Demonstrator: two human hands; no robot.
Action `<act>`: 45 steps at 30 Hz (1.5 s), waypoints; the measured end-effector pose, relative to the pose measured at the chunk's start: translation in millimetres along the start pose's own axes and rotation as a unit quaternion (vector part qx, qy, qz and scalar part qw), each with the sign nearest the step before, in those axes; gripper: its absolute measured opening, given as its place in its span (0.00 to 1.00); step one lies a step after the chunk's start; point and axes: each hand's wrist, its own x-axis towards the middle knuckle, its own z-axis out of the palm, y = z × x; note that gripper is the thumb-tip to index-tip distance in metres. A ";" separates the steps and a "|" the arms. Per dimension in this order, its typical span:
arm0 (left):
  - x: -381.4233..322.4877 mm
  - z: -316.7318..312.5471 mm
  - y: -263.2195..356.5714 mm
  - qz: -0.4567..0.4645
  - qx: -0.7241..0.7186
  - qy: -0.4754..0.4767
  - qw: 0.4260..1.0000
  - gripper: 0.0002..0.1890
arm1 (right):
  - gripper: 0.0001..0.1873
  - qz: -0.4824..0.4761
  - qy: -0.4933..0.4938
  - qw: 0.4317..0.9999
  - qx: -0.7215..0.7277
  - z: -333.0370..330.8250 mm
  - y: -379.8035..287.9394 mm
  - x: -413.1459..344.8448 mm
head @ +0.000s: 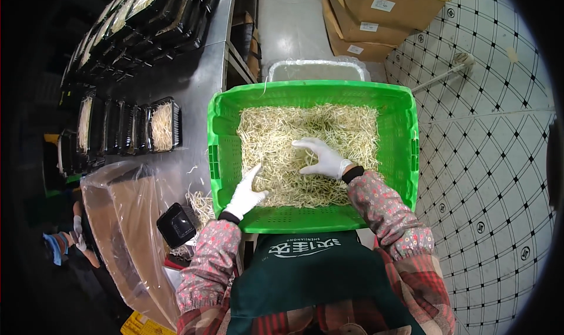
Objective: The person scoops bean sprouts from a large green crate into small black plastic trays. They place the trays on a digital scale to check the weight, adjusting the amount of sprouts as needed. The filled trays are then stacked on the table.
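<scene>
Before me a green plastic crate [308, 222] holds a wide bed of bean sprouts [282, 128]. My left hand [246, 196], in a white glove, is over the near left part of the sprouts, thumb and fingers spread. Over the middle of the bed is my right hand [326, 158], also white-gloved, its fingers apart and curved. Neither hand holds anything that I can see; whether the fingertips touch the sprouts is hard to tell. A black plastic tray [177, 225] with nothing in it lies tilted at the left, beside loose sprouts [202, 207].
Sprout-filled black trays [162, 125] stand in a row on the steel table [194, 88], with tall stacks of packed trays [141, 22] behind. A plastic-lined carton [128, 229] is at near left. Cardboard boxes [379, 9] are stacked far right. Another person [77, 238] works at the left.
</scene>
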 end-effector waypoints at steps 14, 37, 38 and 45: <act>21.2 33.3 0.4 -0.128 -0.467 0.152 0.862 0.23 | 0.48 0.148 0.066 0.892 0.423 99.5 -28.1 17.6; -3.8 -9.6 13.2 -0.025 -0.272 0.146 0.951 0.33 | 0.35 0.099 0.123 0.898 0.412 -9.1 30.8 -19.9; 0.8 -7.0 13.8 -0.044 -0.289 0.126 0.948 0.33 | 0.36 0.124 0.096 0.895 0.418 -4.6 38.2 -17.3; 8.7 7.2 -3.7 -0.023 -0.053 0.132 0.990 0.34 | 0.40 0.030 0.060 0.972 0.226 1.5 12.5 11.6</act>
